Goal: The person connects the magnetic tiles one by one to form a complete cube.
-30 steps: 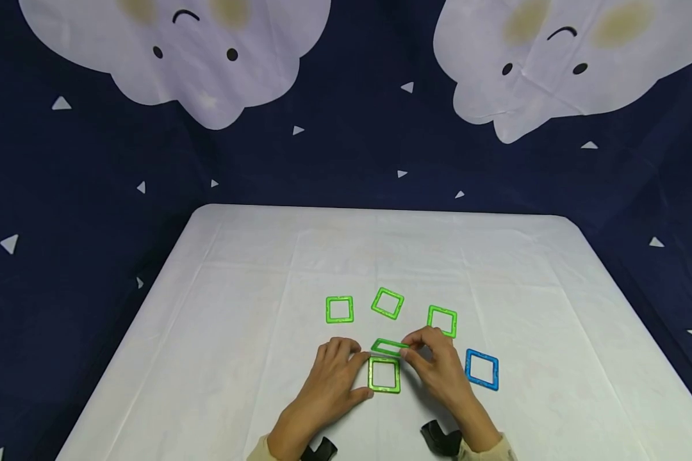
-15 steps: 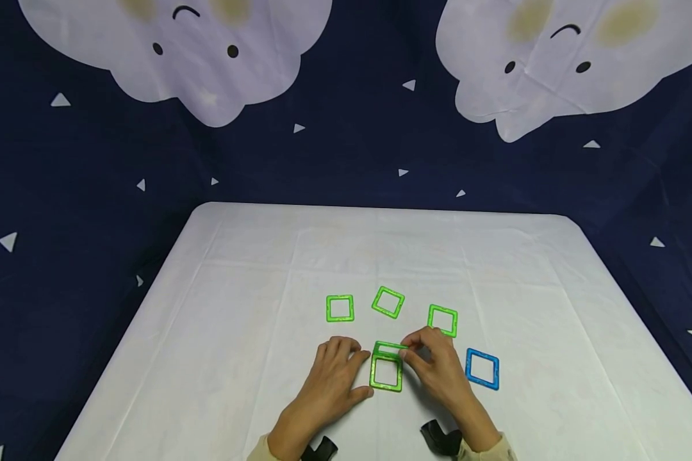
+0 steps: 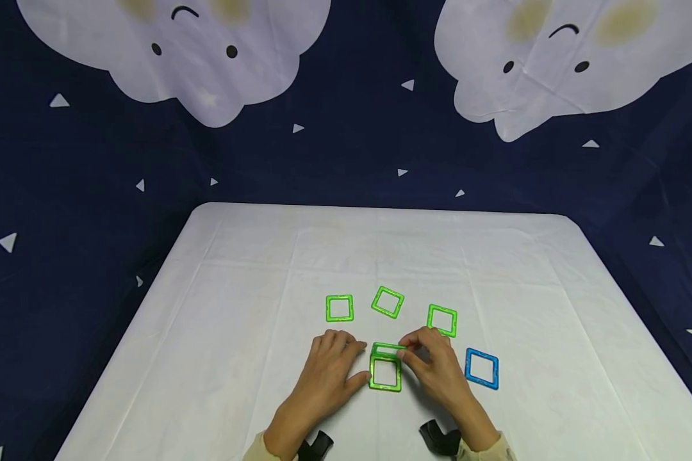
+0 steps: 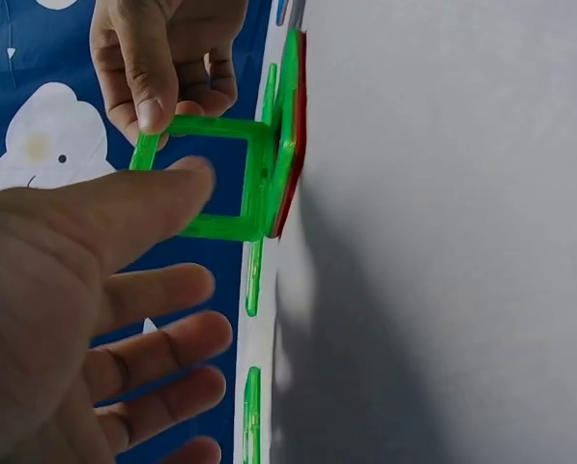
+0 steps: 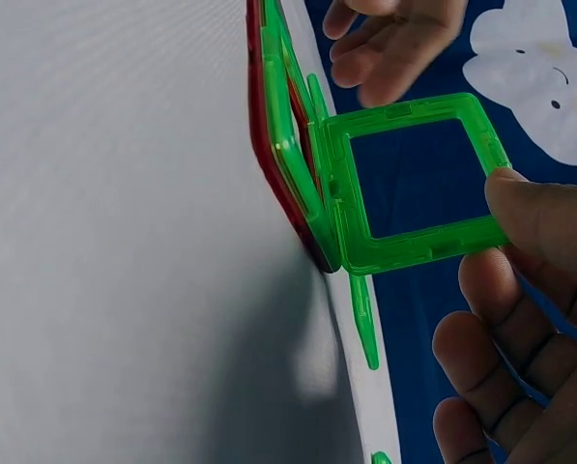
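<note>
A green square magnetic tile [image 5: 423, 247] stands raised along the far edge of a flat green magnetic tile [image 3: 385, 388]. My right hand [image 3: 435, 363] pinches the raised tile by its right side, thumb against fingers. Under the flat tile, the right wrist view shows a red tile [image 5: 259, 116] stacked with it. Beside the stack, my left hand [image 3: 327, 372] is spread with relaxed fingers, its thumb tip close to the flat tile's left edge. In the left wrist view that thumb overlaps the raised tile, and nothing is held.
Three more green tiles lie beyond the hands: a left one [image 3: 339, 319], a middle one [image 3: 399, 308] and a right one [image 3: 454, 324] partly behind the right fingers. A blue tile [image 3: 495, 373] lies right of the right hand. All rest on a white-covered table [image 3: 265, 256].
The right hand has brought the pinched tile's lower edge against the flat tile, which shifted slightly. The left hand has drawn back a little to the left, off the stack.
</note>
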A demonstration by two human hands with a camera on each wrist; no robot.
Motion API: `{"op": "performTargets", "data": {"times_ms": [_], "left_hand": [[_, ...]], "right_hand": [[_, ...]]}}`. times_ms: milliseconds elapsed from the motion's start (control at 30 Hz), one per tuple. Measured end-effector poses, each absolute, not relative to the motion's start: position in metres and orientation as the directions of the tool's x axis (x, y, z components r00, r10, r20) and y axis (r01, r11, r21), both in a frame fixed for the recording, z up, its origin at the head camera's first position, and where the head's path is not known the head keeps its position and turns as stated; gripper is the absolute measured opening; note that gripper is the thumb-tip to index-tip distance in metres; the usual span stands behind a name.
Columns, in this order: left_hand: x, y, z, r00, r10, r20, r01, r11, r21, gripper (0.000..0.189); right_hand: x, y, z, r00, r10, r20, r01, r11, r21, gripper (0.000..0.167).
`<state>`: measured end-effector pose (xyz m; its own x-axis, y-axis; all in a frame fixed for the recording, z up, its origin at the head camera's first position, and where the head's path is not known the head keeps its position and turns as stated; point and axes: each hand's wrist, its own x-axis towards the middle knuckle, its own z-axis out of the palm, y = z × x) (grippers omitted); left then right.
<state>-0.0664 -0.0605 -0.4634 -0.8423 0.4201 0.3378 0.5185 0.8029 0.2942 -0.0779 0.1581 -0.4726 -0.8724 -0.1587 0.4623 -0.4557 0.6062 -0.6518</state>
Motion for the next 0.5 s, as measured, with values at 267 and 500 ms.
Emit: {"op": "performTargets", "data": {"times_ms": [267, 500], "left_hand": [[-0.078, -0.056, -0.455, -0.77, 0.419, 0.482, 0.594, 0.745, 0.302, 0.031], [-0.089, -0.05, -0.448, -0.714, 0.455, 0.532, 0.647, 0.719, 0.255, 0.024]], "right_hand": [[-0.078, 0.16, -0.473, -0.874, -0.167, 0.455, -0.456, 0.604, -0.653, 0.024], [-0.077, 0.161, -0.474, -0.876, -0.181, 0.447, -0.459, 0.595, -0.66, 0.022]]}}
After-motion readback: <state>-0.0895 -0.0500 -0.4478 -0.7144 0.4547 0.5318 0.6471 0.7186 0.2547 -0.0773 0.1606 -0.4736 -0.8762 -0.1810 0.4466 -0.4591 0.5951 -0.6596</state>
